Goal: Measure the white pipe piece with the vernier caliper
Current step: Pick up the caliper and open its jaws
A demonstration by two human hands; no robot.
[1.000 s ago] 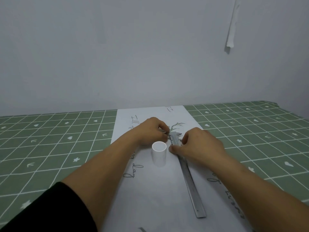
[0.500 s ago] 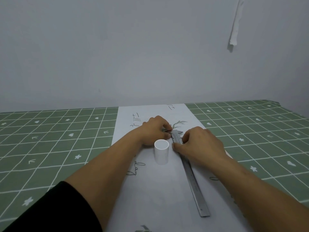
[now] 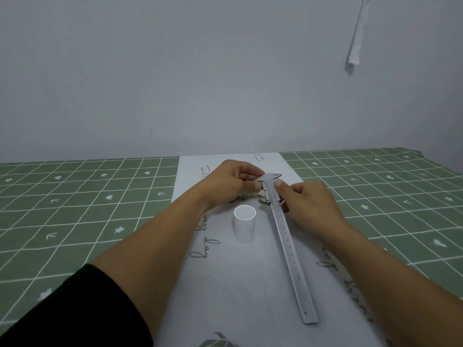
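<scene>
Head view looks down on a table draped in a green cloth (image 3: pixel 87 196) printed with a white grid and small white hearts, stars and arrows. Down its middle runs one smooth white paper sheet (image 3: pixel 250 284) with thin cursive lettering and a green leaf print at its near edge.

One white pipe piece (image 3: pixel 244 223) stands upright on the sheet: a short, plain, matte cylinder with its open round end facing up. It stands free, near both hands but touched by neither, and just left of the caliper's beam.

One vernier caliper (image 3: pixel 288 244) lies along the sheet, a long flat bar of brushed grey metal with fine scale marks, its square near end toward the person and its pointed head at the far end. How its jaws are set cannot be told, since fingers cover them.

Two bare hands meet at the caliper's head. The left hand (image 3: pixel 230 184) is curled, fingertips pinched on the head's left side. The right hand (image 3: pixel 308 204) rests on the sheet to the right of the beam, its thumb pressed on top of the slider; whether its other fingers grip underneath cannot be told. One black sleeve (image 3: pixel 75 309) covers the left upper forearm; the right forearm is bare.

Behind is a plain grey-white wall (image 3: pixel 175 71) with one torn white strip (image 3: pixel 357 33) hanging down it at upper right.
</scene>
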